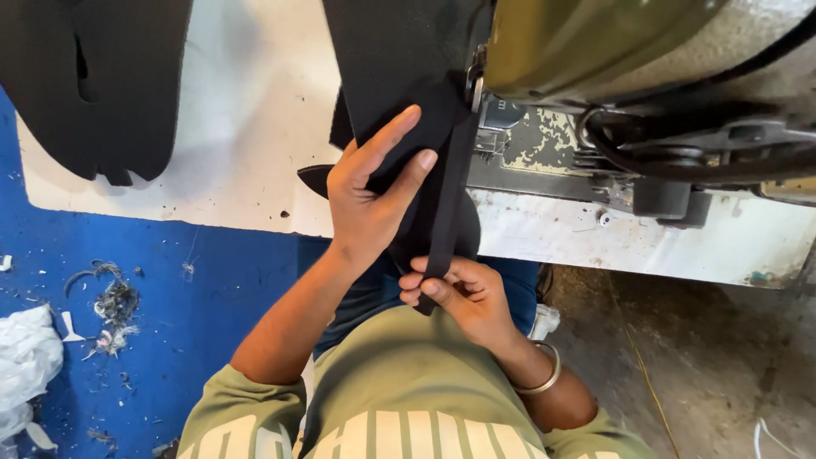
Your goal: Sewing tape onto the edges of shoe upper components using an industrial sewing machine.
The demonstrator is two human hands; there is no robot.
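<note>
My left hand point(370, 191) lies flat on a black fabric piece point(387, 64), fingers pointing toward the needle area of an olive-green sewing machine point(595, 42). A narrow black strap point(446, 204) runs from the machine head down toward me. My right hand point(463, 293) pinches the lower end of that strap and wears a metal bangle point(544, 374) on the wrist. The needle itself is hidden behind the fabric and machine head.
A worn white machine table point(246, 127) carries another black cut fabric piece point(102, 85) at the top left. Below it is a blue floor point(195, 297) with thread scraps point(110, 306) and a white bag point(25, 357). Bare concrete floor point(705, 357) lies at the right.
</note>
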